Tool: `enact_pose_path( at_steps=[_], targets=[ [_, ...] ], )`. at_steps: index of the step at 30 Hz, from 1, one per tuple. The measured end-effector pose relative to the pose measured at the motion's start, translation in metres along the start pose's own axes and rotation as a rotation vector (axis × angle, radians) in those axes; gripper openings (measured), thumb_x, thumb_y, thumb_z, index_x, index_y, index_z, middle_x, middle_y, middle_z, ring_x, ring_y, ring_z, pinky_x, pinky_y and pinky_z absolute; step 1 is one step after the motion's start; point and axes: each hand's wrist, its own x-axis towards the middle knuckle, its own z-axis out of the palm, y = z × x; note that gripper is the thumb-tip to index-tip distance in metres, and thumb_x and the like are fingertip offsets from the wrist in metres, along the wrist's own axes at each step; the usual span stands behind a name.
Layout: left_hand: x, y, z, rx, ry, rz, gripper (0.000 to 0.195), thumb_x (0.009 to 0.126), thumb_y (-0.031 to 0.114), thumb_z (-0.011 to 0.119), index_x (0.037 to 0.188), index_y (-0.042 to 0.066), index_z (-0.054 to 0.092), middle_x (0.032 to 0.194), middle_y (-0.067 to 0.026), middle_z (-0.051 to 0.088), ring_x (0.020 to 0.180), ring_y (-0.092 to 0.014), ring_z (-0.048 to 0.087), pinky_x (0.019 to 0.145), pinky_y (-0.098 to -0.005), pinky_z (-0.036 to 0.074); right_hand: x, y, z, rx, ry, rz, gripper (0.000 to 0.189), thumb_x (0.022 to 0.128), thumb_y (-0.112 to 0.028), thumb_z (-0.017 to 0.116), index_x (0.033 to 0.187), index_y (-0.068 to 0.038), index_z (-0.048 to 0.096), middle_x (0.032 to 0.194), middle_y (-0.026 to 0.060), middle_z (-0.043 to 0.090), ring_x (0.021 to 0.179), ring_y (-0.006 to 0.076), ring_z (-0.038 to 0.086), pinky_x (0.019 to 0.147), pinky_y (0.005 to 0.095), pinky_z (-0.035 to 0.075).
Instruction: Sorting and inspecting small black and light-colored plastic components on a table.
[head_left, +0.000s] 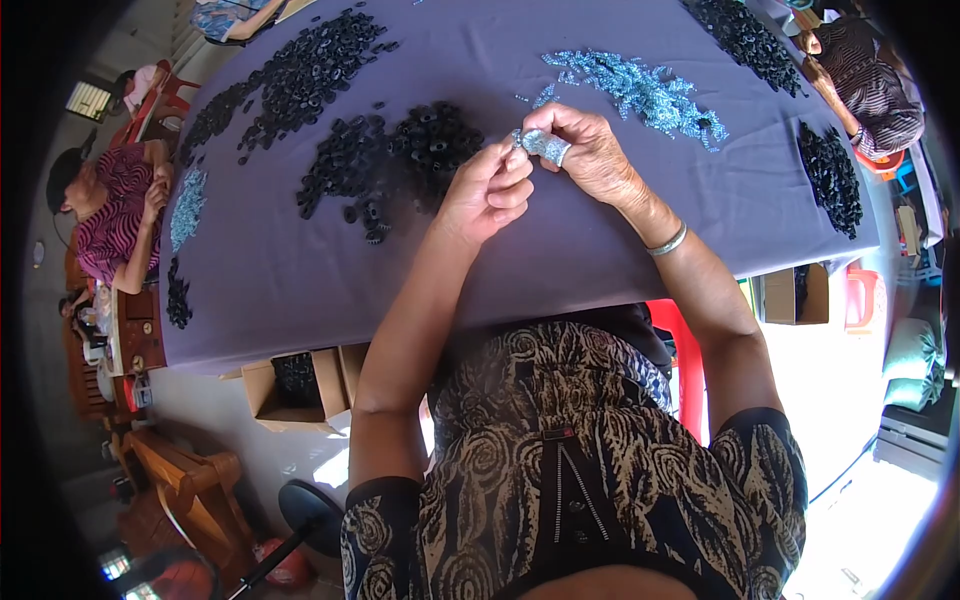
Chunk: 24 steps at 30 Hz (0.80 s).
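Note:
My left hand (491, 191) and my right hand (589, 154) meet above a purple-grey cloth-covered table (570, 255). Between the fingertips of both is a small shiny part (517, 138), too small and too covered to make out fully. Silvery tape (546, 146) wraps a digit of my right hand, which presses close to that part. Just beyond my left hand lies a heap of small black plastic parts with holes (435, 142), joined by a looser heap of similar black parts (345, 161). Past my right hand are many small bluish-silver coil springs (637, 86).
More black parts (315, 64) spread at the far left. Black heaps (829, 180) and a spring pile (187, 206) lie near the side edges. People sit at the left (112, 202) and right (859, 82). A cardboard box (330, 382) and a red chair (686, 352) stand below.

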Motion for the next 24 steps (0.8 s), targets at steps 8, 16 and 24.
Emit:
enact_pose_path(
  at_steps=[8, 16, 24],
  targets=[
    [0.003, 0.003, -0.009, -0.19, -0.129, -0.176, 0.035, 0.098, 0.031, 0.039, 0.067, 0.014, 0.039, 0.054, 0.0071, 0.03, 0.037, -0.002, 0.029, 0.029, -0.0186, 0.028, 0.001, -0.009, -0.001, -0.584, 0.041, -0.413, 0.013, 0.082, -0.001, 0.065, 0.093, -0.002, 0.058, 0.081, 0.0038, 0.06, 0.074, 0.0147, 0.06, 0.065, 0.0272, 0.048],
    [-0.002, 0.009, 0.002, -0.067, -0.115, -0.209, 0.043, 0.096, 0.037, 0.043, 0.06, 0.014, 0.039, 0.05, 0.0064, 0.029, 0.036, -0.004, 0.03, 0.028, -0.0195, 0.027, -0.001, -0.019, 0.006, -0.565, 0.14, -0.366, 0.015, 0.079, -0.003, 0.066, 0.093, -0.003, 0.059, 0.081, 0.0073, 0.063, 0.075, 0.0195, 0.063, 0.067, 0.0294, 0.05],
    [-0.009, 0.018, 0.016, 0.599, 0.148, -0.127, 0.04, 0.088, 0.026, 0.055, 0.054, 0.013, 0.038, 0.047, 0.0041, 0.034, 0.039, -0.009, 0.042, 0.033, -0.0247, 0.033, 0.002, -0.011, -0.017, -0.001, 0.041, 0.123, 0.009, 0.089, -0.008, 0.056, 0.096, -0.003, 0.06, 0.077, -0.001, 0.055, 0.063, 0.0056, 0.048, 0.059, 0.0204, 0.04]
  ],
)
